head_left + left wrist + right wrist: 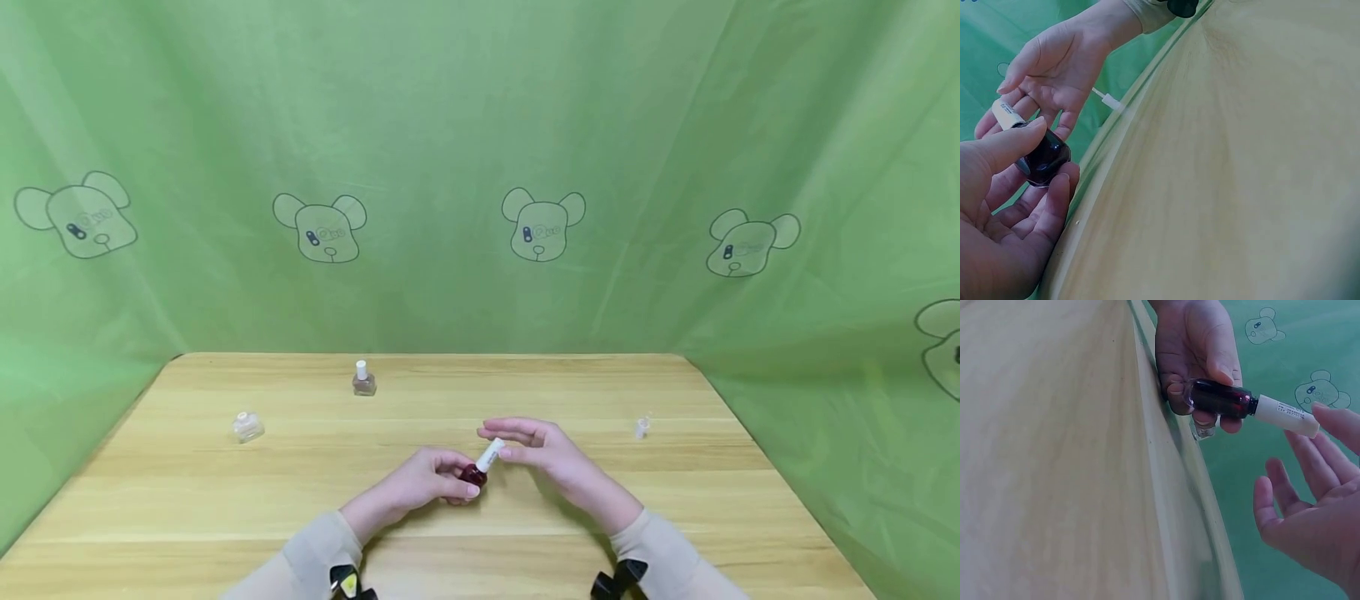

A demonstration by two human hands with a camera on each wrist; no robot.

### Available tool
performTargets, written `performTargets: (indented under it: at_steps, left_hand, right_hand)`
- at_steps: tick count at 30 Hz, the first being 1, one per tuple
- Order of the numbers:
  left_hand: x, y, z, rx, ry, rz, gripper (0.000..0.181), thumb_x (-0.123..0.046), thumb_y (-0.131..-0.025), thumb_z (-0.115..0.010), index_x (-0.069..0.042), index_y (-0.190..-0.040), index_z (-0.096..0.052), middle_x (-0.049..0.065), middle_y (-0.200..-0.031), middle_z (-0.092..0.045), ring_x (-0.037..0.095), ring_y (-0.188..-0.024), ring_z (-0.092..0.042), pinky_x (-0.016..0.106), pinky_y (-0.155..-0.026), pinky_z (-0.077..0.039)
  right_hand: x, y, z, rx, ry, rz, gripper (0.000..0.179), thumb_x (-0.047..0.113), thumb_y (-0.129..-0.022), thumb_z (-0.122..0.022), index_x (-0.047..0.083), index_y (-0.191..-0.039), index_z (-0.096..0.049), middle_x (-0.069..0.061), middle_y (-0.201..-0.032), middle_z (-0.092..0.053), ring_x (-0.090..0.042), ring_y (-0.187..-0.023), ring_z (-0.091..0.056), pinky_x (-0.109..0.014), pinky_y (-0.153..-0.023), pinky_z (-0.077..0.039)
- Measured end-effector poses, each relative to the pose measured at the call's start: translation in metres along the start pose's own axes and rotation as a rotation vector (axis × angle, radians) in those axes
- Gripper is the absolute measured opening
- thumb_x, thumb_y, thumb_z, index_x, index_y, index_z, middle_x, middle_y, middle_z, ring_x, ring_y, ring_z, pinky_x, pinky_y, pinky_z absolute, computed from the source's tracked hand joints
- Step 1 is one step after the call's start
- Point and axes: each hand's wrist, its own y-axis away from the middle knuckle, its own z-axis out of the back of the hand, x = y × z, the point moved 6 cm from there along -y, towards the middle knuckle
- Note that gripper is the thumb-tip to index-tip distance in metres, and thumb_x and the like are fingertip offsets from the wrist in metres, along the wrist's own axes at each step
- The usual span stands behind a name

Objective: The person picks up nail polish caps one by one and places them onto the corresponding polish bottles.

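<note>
My left hand [423, 483] grips a small nail polish bottle [473, 475] of dark red polish, thumb on one side and fingers on the other. The bottle is tilted, its tall white cap [491, 455] pointing up and to the right. A strip of black neck shows between cap and glass in the right wrist view. My right hand [558, 462] is around the cap's far end with its fingers loosely extended. Its thumb [1334, 424] lies close to the cap end, and the other fingers spread behind; firm contact cannot be made out.
An uncapped clear bottle [247, 427] stands at the left of the wooden table [360, 550]. A capped greyish polish bottle [363, 384] stands near the back edge. A loose white cap [642, 428] with a thin stem is at the right. Green curtain [435, 108] surrounds the table.
</note>
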Motion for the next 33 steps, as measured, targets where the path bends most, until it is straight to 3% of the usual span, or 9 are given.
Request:
performTargets:
  at_steps: [4,10,16,20,22,25,29,33]
  left_hand:
    - [-0.0012,0.0001,-0.0004,0.007,-0.006,-0.010,0.035,-0.013,-0.082,-0.075,0.002,-0.113,-0.067,0.000,-0.089,-0.072,0.008,-0.076,-0.064,0.022,-0.070,-0.055]
    - [-0.0019,-0.0002,-0.0006,0.009,-0.014,-0.007,0.034,-0.012,-0.081,-0.076,0.000,-0.112,-0.069,0.000,-0.088,-0.072,0.009,-0.075,-0.064,0.022,-0.070,-0.055]
    - [-0.0015,0.0013,-0.0014,0.003,-0.033,0.001,0.033,-0.012,-0.080,-0.076,-0.001,-0.110,-0.069,0.000,-0.088,-0.072,0.010,-0.075,-0.065,0.024,-0.071,-0.056]
    - [-0.0025,0.0022,-0.0017,-0.001,-0.048,-0.003,0.031,-0.013,-0.080,-0.077,-0.003,-0.109,-0.070,0.001,-0.088,-0.072,0.010,-0.076,-0.065,0.024,-0.072,-0.055]
    - [-0.0025,0.0025,-0.0016,-0.005,-0.054,-0.006,0.031,-0.013,-0.080,-0.077,-0.003,-0.109,-0.071,0.002,-0.088,-0.072,0.010,-0.076,-0.065,0.025,-0.072,-0.056]
    - [-0.0014,0.0028,-0.0015,-0.012,-0.057,-0.003,0.031,-0.014,-0.080,-0.077,-0.004,-0.109,-0.070,0.002,-0.089,-0.073,0.010,-0.077,-0.065,0.025,-0.073,-0.056]
    - [0.0004,0.0012,-0.0024,-0.007,-0.024,-0.001,0.033,-0.012,-0.081,-0.076,-0.001,-0.111,-0.069,0.003,-0.091,-0.073,0.011,-0.078,-0.066,0.027,-0.076,-0.058]
    - [0.0020,0.0001,-0.0034,0.005,0.018,-0.002,0.033,-0.011,-0.083,-0.075,0.001,-0.113,-0.068,0.003,-0.091,-0.073,0.010,-0.080,-0.067,0.026,-0.077,-0.058]
  right_hand:
    - [-0.0003,-0.0002,0.0008,-0.011,0.016,-0.011,0.043,0.015,-0.090,-0.067,0.002,-0.129,-0.058,-0.002,-0.127,-0.067,-0.014,-0.120,-0.059,-0.042,-0.109,-0.035]
    - [-0.0004,0.0003,0.0029,-0.083,0.013,-0.025,0.039,0.015,-0.084,-0.073,-0.002,-0.118,-0.064,-0.004,-0.114,-0.073,-0.015,-0.107,-0.067,-0.037,-0.103,-0.042]
    - [-0.0003,0.0005,0.0028,-0.150,0.050,-0.015,0.016,0.014,-0.081,-0.076,0.010,-0.094,-0.069,0.004,-0.095,-0.075,-0.012,-0.091,-0.068,-0.034,-0.091,-0.047]
    - [0.0003,0.0010,0.0019,-0.178,0.067,-0.011,0.016,0.019,-0.079,-0.078,0.012,-0.086,-0.066,0.009,-0.084,-0.072,-0.010,-0.081,-0.064,-0.029,-0.083,-0.048]
    - [-0.0002,0.0009,0.0013,-0.182,0.069,-0.019,0.020,0.021,-0.079,-0.079,0.009,-0.088,-0.065,0.010,-0.083,-0.070,-0.011,-0.079,-0.062,-0.028,-0.079,-0.049]
    - [-0.0007,0.0006,-0.0011,-0.140,0.064,-0.021,0.029,0.021,-0.084,-0.075,0.004,-0.104,-0.065,0.007,-0.094,-0.073,-0.014,-0.090,-0.065,-0.031,-0.083,-0.049]
    - [-0.0015,0.0008,-0.0025,-0.043,0.010,-0.018,0.045,0.016,-0.088,-0.068,0.001,-0.130,-0.056,-0.002,-0.122,-0.069,-0.027,-0.118,-0.062,-0.036,-0.098,-0.044]
    - [-0.0034,0.0016,-0.0018,0.033,-0.065,-0.037,0.050,0.011,-0.089,-0.066,0.002,-0.136,-0.051,-0.002,-0.130,-0.065,-0.032,-0.129,-0.054,-0.041,-0.110,-0.035]
